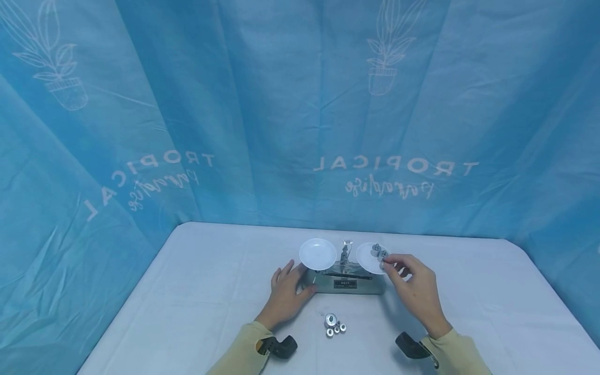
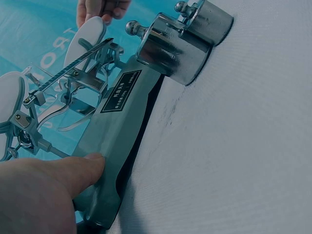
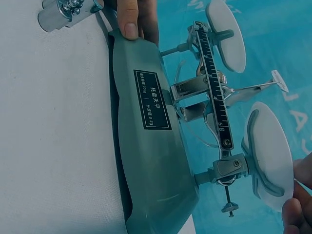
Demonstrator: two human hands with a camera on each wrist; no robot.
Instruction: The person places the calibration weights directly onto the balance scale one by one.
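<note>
A green-based balance scale (image 1: 323, 285) stands on the white table with two white pans. My left hand (image 1: 284, 294) grips the left end of its base, the thumb (image 2: 90, 170) on the front face and the fingers behind. At the right pan (image 1: 364, 260), my right hand (image 1: 417, 289) pinches a small metal weight (image 1: 383, 255) between thumb and fingertips. Another metal weight (image 1: 376, 248) stands on that pan. Nothing lies on the left pan (image 1: 317, 254). In the right wrist view the pan's rim hides the weights.
Several loose metal weights (image 1: 330, 320) stand in a cluster on the table (image 1: 225, 312), in front of the scale. A blue printed curtain (image 1: 281, 104) hangs behind and beside the table. Dark wrist cameras (image 1: 283, 347) are strapped at both sleeves.
</note>
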